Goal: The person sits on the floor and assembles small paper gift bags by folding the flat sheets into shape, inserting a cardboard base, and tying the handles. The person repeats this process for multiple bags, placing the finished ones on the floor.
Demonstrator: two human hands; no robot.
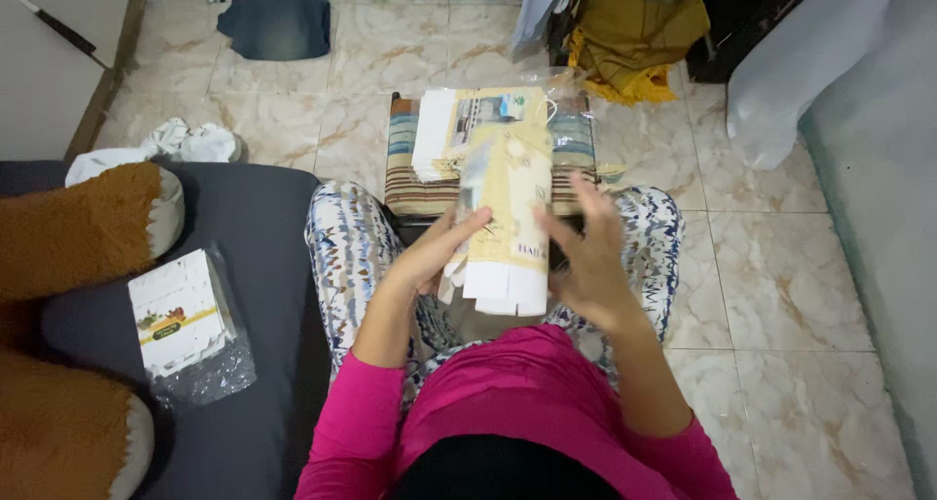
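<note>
Left hand point(429, 256): at nine o'clock of the flat cream carton point(508, 222), fingers curled onto its left edge, thumb across the front.
Right hand point(586, 261): at three o'clock, fingers spread and blurred, palm against the carton's right edge.
Carton: upright between both palms, above the patterned lap.
Bagged white cartons point(185, 324): on the dark sofa point(264, 266), at eight o'clock, well apart.
Brown plush toy point(78, 237): just beyond that bag.
Striped cushion point(410, 178): at twelve, bearing a stack of flat cartons point(468, 129).
Farthest: yellow cloth point(634, 32), denim piece point(278, 22).

Striped stool point(410, 193) with stacked flat cartons point(468, 129) blocks ahead; bare floor point(771, 266) open to the right
</note>
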